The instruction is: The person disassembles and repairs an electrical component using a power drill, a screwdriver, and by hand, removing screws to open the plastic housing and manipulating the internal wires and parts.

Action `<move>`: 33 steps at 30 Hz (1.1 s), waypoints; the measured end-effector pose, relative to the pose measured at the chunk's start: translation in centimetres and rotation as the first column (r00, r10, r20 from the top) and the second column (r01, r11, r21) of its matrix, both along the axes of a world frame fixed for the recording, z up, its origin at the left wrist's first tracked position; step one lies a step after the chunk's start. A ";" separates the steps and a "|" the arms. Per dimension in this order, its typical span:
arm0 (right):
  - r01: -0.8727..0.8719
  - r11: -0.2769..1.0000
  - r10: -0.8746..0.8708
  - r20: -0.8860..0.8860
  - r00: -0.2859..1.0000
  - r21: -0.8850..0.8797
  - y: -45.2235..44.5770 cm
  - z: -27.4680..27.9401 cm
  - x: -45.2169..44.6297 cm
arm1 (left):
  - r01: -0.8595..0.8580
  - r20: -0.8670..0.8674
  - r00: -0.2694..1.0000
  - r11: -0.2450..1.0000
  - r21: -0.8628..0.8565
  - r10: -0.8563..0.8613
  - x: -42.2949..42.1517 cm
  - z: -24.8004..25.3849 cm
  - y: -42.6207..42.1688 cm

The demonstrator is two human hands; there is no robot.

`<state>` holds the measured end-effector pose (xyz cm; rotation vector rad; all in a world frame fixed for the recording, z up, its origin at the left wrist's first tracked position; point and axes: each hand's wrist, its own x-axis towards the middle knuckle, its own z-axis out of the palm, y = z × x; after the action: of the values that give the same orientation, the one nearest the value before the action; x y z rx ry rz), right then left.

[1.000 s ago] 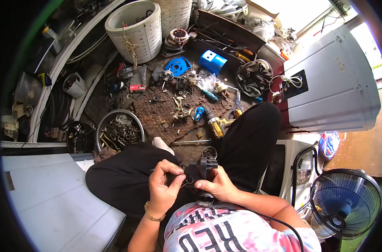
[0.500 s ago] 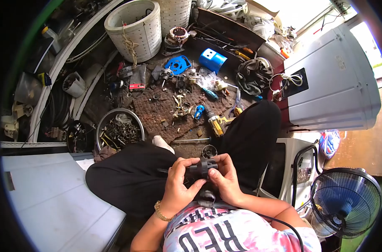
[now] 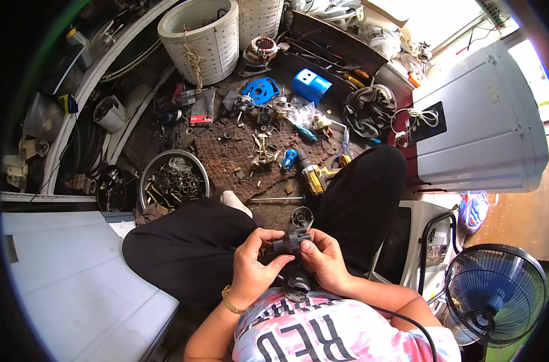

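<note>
A black cylindrical part [image 3: 290, 242] with ridged or stepped sides sits between my two hands above my lap. My left hand [image 3: 257, 265] is closed round its left side, thumb and index finger pinching it. On the other side, my right hand [image 3: 327, 260] grips the part's right end between thumb and fingers. Just below the hands, a dark round piece [image 3: 298, 281] rests against my shirt; its kind is unclear. Beyond my fingertips lies a round metal housing [image 3: 301, 216] on the floor.
A yellow drill [image 3: 316, 178], a long screwdriver [image 3: 278, 198], a blue bracket [image 3: 260, 90] and a blue cylinder [image 3: 310, 85] lie on the floor. A metal bowl [image 3: 207, 179] holds small hardware. A fan [image 3: 494, 295] stands right; a white perforated basket [image 3: 211, 51] stands behind.
The camera view has shifted slightly. Both hands keep hold of the black part, which has turned or tilted a little, and more of the dark round piece below shows.
</note>
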<state>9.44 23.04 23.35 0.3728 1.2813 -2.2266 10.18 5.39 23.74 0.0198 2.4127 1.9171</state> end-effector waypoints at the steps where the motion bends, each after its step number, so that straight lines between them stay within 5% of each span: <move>1: -0.009 1.000 0.009 -0.013 1.000 -0.001 0.0 0.2 -0.1 | -0.038 0.020 0.999 0.995 0.090 0.036 0.2 -0.4 0.1; 3: -0.032 0.999 0.031 -0.026 0.999 -0.014 0.1 0.1 -0.1 | -0.117 0.069 0.992 0.957 0.265 0.102 0.5 -1.3 0.4; 12: -0.059 0.995 0.060 0.016 0.998 -0.080 0.3 -0.3 0.2 | 0.142 0.133 0.977 0.972 0.187 -0.168 0.4 -0.3 -2.3; 15: -0.080 0.993 0.084 0.033 0.996 -0.085 0.5 -0.1 0.1 | 0.076 0.295 0.930 0.899 0.431 -0.220 0.1 1.0 -3.8; 20: -0.165 0.986 0.165 0.019 0.986 0.027 0.3 -0.3 -0.1 | 0.109 0.346 0.890 0.874 0.474 -0.298 0.8 -0.6 -5.9; 22: -0.135 0.991 0.135 0.040 0.990 -0.011 0.1 -0.1 -0.2 | 0.140 0.276 0.922 0.899 0.415 -0.272 0.6 -1.0 -6.0; 24: -0.131 0.991 0.133 0.038 0.990 -0.034 0.0 -0.1 -0.2 | 0.233 0.118 0.968 0.969 -0.084 -0.222 0.1 0.1 -6.5; 26: -0.159 0.986 0.160 0.017 0.987 -0.043 0.0 -0.3 -0.1 | 0.106 -0.108 0.977 0.857 -0.505 -0.184 -0.7 1.3 -5.8; 29: -0.181 0.982 0.181 0.004 0.983 -0.045 -0.1 -0.7 -0.4 | 0.008 -0.136 0.981 0.728 -0.686 -0.140 -0.5 0.7 -4.1; 30: -0.185 0.982 0.185 -0.005 0.983 -0.046 -0.1 -0.7 -0.5 | 0.000 -0.181 0.974 0.795 -0.606 -0.138 -0.6 0.5 -3.7; 33: -0.179 0.983 0.179 -0.015 0.984 -0.041 0.1 -0.5 -0.5 | 0.214 0.075 0.976 0.968 -0.129 -0.205 -0.3 -0.2 -4.4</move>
<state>8.96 23.16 22.90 0.2203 1.2210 -2.1027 9.91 1.02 23.54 0.1989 2.3878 1.6368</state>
